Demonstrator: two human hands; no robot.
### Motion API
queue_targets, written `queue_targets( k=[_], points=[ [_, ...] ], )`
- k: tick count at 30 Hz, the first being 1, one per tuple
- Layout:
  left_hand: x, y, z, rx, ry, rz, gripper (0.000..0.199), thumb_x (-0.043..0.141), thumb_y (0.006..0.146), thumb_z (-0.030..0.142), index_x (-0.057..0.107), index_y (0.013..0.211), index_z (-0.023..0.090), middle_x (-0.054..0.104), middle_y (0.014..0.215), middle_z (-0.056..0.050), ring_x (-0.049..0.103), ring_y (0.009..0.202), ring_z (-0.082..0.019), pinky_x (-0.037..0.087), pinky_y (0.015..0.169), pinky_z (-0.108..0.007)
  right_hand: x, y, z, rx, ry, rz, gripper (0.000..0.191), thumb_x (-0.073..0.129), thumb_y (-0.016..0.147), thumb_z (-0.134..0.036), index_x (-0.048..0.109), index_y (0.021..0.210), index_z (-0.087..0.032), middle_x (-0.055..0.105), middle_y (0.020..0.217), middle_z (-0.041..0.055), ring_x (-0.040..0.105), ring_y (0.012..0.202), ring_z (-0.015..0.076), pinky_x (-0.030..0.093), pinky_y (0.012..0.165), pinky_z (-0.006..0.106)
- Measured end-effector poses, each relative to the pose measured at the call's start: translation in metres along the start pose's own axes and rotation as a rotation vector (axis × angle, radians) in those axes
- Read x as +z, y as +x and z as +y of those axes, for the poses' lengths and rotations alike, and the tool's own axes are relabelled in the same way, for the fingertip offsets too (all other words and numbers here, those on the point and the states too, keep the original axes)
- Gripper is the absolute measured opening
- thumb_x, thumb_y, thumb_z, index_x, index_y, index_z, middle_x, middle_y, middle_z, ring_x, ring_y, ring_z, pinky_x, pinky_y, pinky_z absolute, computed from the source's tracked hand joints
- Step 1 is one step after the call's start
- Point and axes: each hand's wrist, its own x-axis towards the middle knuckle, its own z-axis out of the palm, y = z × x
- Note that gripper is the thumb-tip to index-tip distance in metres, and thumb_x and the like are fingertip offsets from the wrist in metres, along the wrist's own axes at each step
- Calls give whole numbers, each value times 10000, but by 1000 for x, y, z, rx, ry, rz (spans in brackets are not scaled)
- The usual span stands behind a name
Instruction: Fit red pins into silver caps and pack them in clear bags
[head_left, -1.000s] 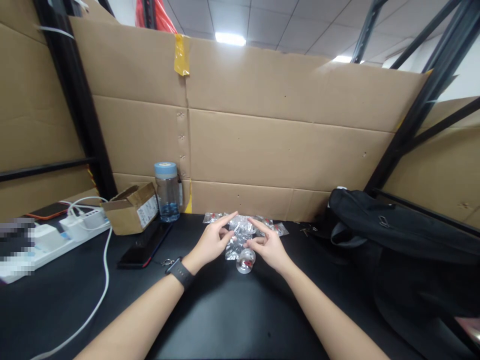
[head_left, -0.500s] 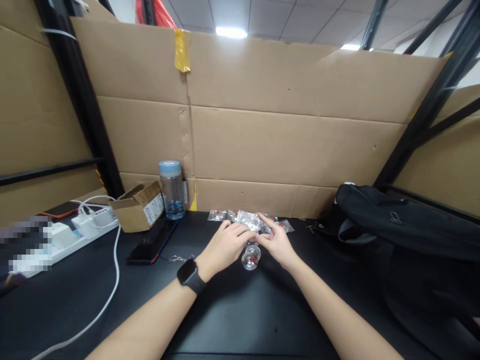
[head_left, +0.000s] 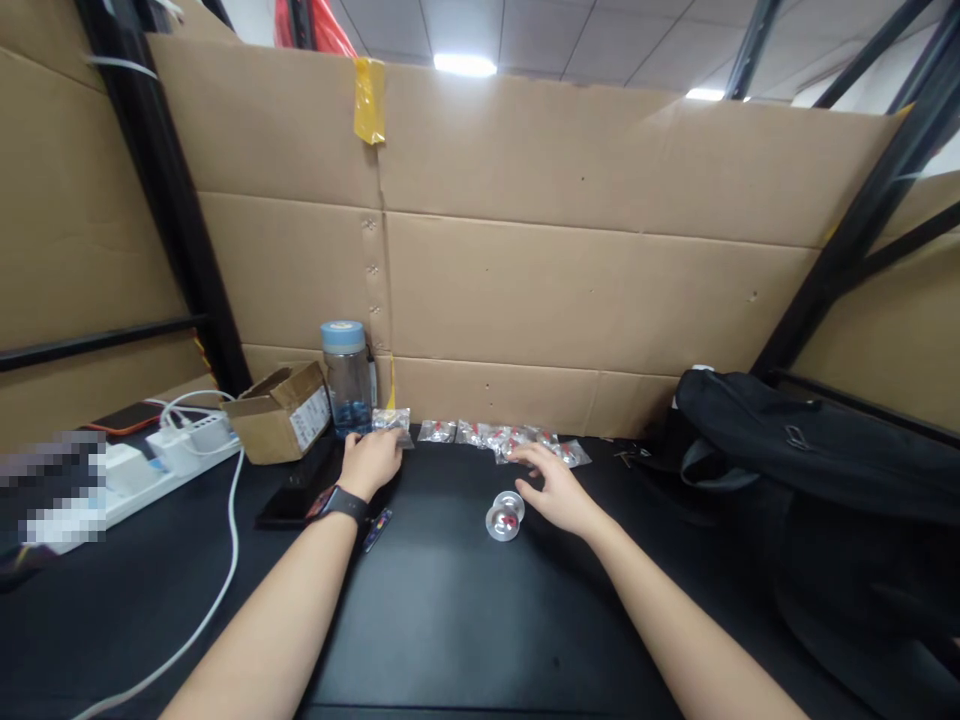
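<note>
Shiny double-disc piece (head_left: 502,520), lower center, lies just below-left of our nearer right hand (head_left: 559,492), fingers spread, empty; whether our left hand (head_left: 371,462) grips the clear packet (head_left: 391,419), we cannot tell.

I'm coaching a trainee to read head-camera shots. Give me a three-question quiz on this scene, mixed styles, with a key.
1. Multiple choice. The left hand is at:
A) the black bag
B) a clear packet
C) the white power strip

2. True or false? The right hand has its thumb apart from its fingers.

3. Fill in the blank. The watch is worn on the ____ wrist.

Key: 1. B; 2. true; 3. left
</note>
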Motion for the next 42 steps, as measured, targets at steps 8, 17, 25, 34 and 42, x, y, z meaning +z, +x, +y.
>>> queue_targets(
  k=[8,17,25,34,42],
  points=[
    [1,-1,7,32,-9,2,580,539,832,242,509,1410,225,528,1466,-159,393,1365,-379,323,1043,-576,-11,-5,-11,-94,-78,-355,569,800,703,-247,691,1260,-284,566,1417,96,502,1324,320,350,1140,497],
    [-8,-14,61,348,-301,36,318,548,821,184,692,1089,278,663,1252,-72,484,1267,-327,349,1052,-535,6,-5,-27,-100,-153,-383,461,779,696,-201,736,1142,-307,763,1083,38,621,1110,285,308,1040,477],
    [2,-15,61,498,-382,-113,267,552,851,197,730,1046,241,724,1097,-75,648,1050,-255,461,986,-383,2,-7,-29,-119,-184,-437,559,705,677,-121,697,1201,-317,730,1197,39,589,1168,284,310,992,418],
    [33,-5,51,234,-94,-140,580,395,999,423,375,1523,175,347,1609,-156,326,1480,-313,292,1152,-491,0,-6,-24,-113,-218,-437,546,735,717,-225,668,1255,-284,618,1356,87,525,1277,302,321,1057,458],
    [27,0,48,203,-21,-71,593,447,966,338,357,1523,157,582,1407,-185,490,1316,-344,332,1068,-500,-4,-5,-15,-90,-164,-289,379,694,844,-273,683,1222,-249,627,1301,106,539,1263,281,348,1110,465]
  ],
)
